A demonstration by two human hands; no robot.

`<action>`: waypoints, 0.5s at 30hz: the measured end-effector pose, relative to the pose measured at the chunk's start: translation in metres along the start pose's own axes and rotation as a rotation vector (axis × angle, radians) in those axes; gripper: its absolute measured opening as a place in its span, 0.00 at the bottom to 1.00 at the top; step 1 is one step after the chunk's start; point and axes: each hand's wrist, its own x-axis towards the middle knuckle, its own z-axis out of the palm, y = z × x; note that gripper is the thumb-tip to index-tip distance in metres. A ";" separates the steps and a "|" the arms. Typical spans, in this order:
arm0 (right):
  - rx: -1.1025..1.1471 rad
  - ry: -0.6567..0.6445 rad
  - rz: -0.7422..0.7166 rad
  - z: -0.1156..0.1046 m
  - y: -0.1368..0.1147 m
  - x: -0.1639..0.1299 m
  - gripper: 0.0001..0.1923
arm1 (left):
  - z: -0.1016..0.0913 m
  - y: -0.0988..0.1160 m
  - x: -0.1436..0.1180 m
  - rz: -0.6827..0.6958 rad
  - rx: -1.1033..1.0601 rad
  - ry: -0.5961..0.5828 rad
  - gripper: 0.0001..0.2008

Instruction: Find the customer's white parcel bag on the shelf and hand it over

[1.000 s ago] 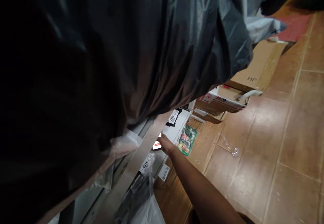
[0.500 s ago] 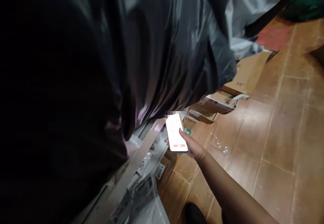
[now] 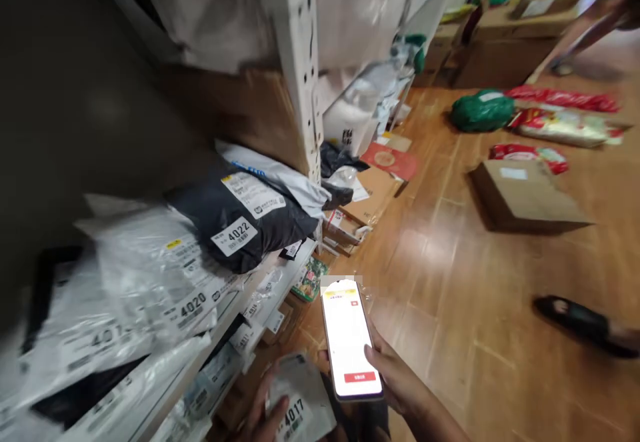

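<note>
My right hand (image 3: 393, 365) is wrapped round a smartphone (image 3: 349, 342), its thumb at the edge of the lit screen. The screen is white, with a red bar near the bottom. To the left, at the lower edge of the view, my left hand (image 3: 264, 415) grips a pale plastic mailer bag (image 3: 305, 395) labelled 4017, its thumb across the front. Beside it stands a shelf holding bagged parcels, among them a black parcel (image 3: 280, 232) labelled 4022 and a clear-wrapped parcel (image 3: 187, 289) labelled 4020.
A white perforated shelf post (image 3: 300, 62) rises at centre. On the wooden floor (image 3: 450, 295) lie a cardboard box (image 3: 530, 192), a green bundle (image 3: 483, 110) and red packages. Another person's shoe (image 3: 575, 319) is at right, and a blurred person's limb shows at upper right.
The large dark plastic that filled the upper left is out of view, and the shelf shows instead. My left hand has appeared with the mailer bag. The phone sits lower, its screen changed.
</note>
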 end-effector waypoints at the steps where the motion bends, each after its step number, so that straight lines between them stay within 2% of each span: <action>1: -0.020 -0.026 -0.023 0.008 -0.011 -0.018 0.59 | 0.007 0.011 -0.013 0.008 -0.016 -0.054 0.27; 3: -0.071 -0.089 -0.066 0.023 -0.034 -0.055 0.54 | 0.021 0.034 -0.045 0.045 -0.055 -0.172 0.31; 6: -0.126 -0.135 -0.147 0.043 -0.061 -0.109 0.46 | 0.044 0.071 -0.099 0.048 -0.181 -0.383 0.30; 9: -0.177 -0.111 -0.182 0.057 -0.080 -0.160 0.50 | 0.063 0.103 -0.151 0.070 -0.279 -0.545 0.28; 13: -0.212 -0.038 -0.207 0.058 -0.096 -0.218 0.59 | 0.082 0.128 -0.200 0.300 -0.128 -0.580 0.30; 15: -0.213 -0.066 -0.208 0.053 -0.103 -0.240 0.64 | 0.089 0.134 -0.216 0.409 -0.080 -0.602 0.31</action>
